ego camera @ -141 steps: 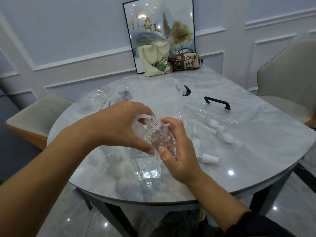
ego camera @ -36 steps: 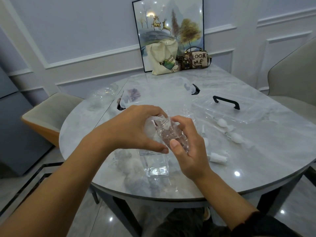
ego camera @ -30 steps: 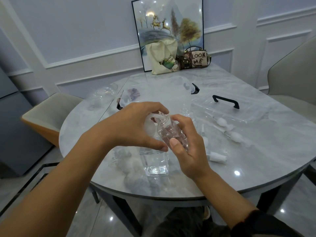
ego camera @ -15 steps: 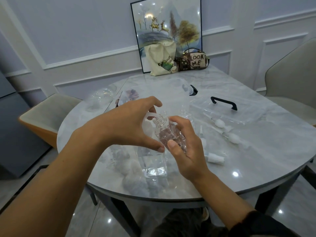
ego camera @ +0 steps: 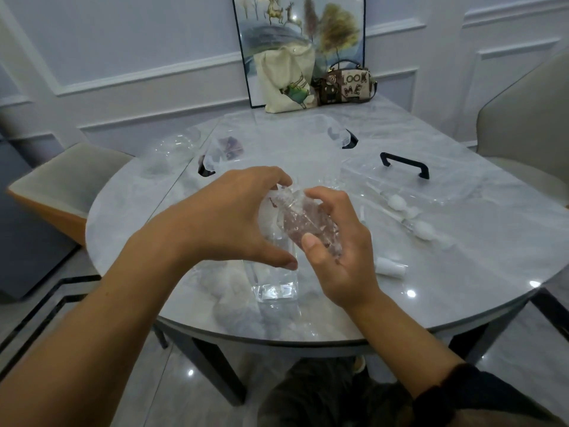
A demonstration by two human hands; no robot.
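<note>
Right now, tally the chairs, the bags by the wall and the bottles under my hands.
Chairs: 2, left chair and right chair
Bags: 2, tote and handbag
Bottles: 2, held bottle and standing bottle
Total: 6

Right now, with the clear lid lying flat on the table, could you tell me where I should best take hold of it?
Take the black handle, coming from above. It arches up off the clear lid, leaving a gap for fingers to curl under. The lid's thin, flat edges lie against the table and look hard to pinch.
</note>
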